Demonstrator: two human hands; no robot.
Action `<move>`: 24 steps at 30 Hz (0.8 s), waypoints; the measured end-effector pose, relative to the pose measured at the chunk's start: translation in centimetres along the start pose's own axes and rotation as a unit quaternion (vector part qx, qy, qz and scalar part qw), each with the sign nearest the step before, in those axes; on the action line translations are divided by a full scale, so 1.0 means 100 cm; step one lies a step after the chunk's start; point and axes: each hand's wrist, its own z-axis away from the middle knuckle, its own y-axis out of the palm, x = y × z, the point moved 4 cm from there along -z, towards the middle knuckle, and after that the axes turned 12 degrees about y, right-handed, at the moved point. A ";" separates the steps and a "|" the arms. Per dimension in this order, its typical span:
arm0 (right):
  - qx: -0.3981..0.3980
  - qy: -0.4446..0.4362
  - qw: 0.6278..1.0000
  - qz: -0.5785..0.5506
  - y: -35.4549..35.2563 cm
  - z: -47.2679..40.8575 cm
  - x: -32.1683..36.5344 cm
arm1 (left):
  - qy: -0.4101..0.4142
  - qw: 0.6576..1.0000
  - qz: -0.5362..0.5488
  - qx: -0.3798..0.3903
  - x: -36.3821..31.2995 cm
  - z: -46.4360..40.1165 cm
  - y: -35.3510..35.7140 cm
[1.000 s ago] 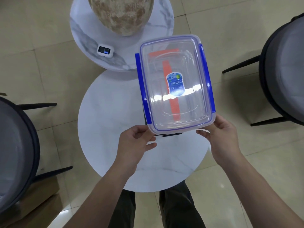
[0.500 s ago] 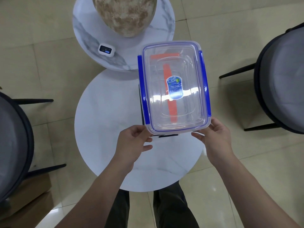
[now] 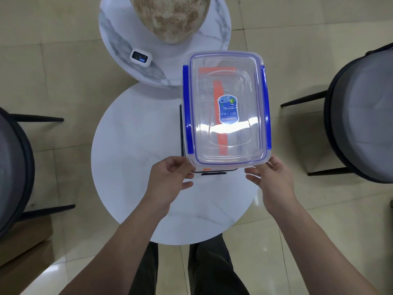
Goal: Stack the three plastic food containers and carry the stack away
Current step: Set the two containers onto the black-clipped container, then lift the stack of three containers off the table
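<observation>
A clear plastic food container with blue side clips [image 3: 226,109] tops the stack, over the right part of the round white table [image 3: 136,167]. Through its lid an orange-trimmed container shows beneath it. A black-trimmed container [image 3: 212,173] peeks out at the stack's near and left edges. My left hand [image 3: 170,184] grips the stack's near left corner. My right hand [image 3: 272,179] holds the near right corner, fingers under the rim. Whether the stack rests on the table or is lifted off it, I cannot tell.
A smaller marble table [image 3: 119,39] behind carries a large mottled vase [image 3: 170,15] and a small white device [image 3: 141,58]. Dark round chairs stand at the left [image 3: 12,167] and the right [image 3: 361,116]. My legs show below the near table edge on the tiled floor.
The stack has turned from a tilted line to nearly straight and shifted slightly toward me. Both hands stayed on its near corners.
</observation>
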 end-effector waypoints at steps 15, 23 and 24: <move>0.025 0.086 0.993 -0.077 0.018 0.012 -0.055 | 0.034 0.999 0.007 -0.019 0.007 -0.001 -0.021; 0.044 0.143 0.988 -0.025 0.066 0.032 -0.091 | 0.028 0.999 -0.003 -0.039 0.018 -0.019 -0.054; 0.045 0.153 0.987 -0.025 0.073 0.033 -0.094 | 0.028 0.999 -0.004 -0.038 0.019 -0.023 -0.056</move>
